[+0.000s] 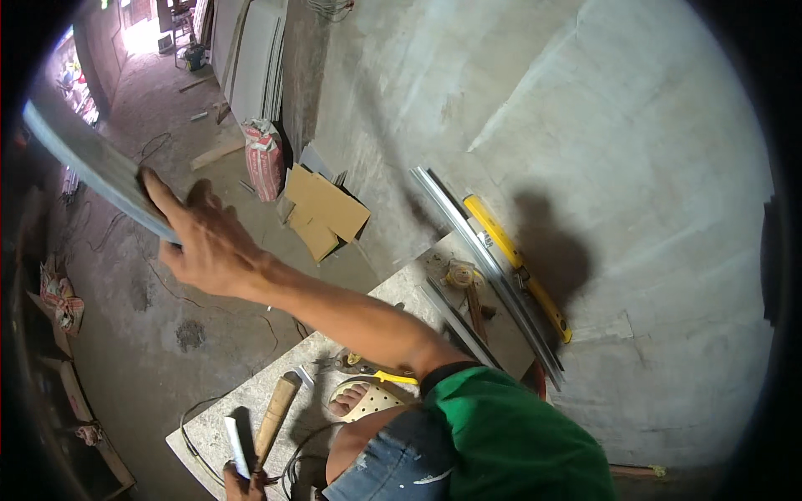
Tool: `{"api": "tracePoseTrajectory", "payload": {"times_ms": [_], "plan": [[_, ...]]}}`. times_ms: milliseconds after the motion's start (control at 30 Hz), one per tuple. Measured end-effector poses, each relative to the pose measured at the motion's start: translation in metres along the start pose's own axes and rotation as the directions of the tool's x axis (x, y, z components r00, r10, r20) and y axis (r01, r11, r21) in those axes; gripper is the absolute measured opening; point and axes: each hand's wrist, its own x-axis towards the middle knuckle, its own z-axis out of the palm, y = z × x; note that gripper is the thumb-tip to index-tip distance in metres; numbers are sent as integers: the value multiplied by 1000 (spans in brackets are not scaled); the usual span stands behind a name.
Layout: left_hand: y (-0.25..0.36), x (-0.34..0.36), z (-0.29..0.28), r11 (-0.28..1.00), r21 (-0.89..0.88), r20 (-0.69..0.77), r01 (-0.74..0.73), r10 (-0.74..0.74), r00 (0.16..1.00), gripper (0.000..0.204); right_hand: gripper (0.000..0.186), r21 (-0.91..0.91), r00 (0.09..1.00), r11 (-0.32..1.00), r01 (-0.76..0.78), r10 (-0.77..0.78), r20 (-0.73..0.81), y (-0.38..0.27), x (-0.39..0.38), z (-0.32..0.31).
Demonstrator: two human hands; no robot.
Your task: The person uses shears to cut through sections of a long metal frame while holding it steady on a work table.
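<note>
My right hand (207, 242), at the end of a bare arm reaching out to the far left, is closed round a long grey metal strip (100, 171). The strip is blurred, and its far end runs toward the left rim. At the lower edge my left hand (240, 486), partly cut off, grips a short silvery metal piece (236, 447). Beside that piece lies a tool with a round wooden handle (276, 409); its other end is hidden near the left hand. Yellow-handled pliers (394, 378) lie beside my foot in a pale clog (372, 402).
A speckled platform (209, 417) bears my foot and the tools. On its right are metal channels (493, 267), a yellow spirit level (518, 267) and a tape measure (459, 275) near the wall. Beyond are cardboard (330, 204), a red-white sack (265, 163) and leaning boards (251, 67).
</note>
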Motion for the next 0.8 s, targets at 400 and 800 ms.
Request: {"api": "tracePoseTrajectory", "payload": {"times_ms": [400,800], "plan": [[151,-82,26,757,635,-411,-152,498,763,39,57,-505,695,540,-673,695,-183,206,-421,-248],[152,-88,5,445,894,-394,-52,838,378,45,42,-507,306,110,-855,896,-321,221,-573,-253]]}}
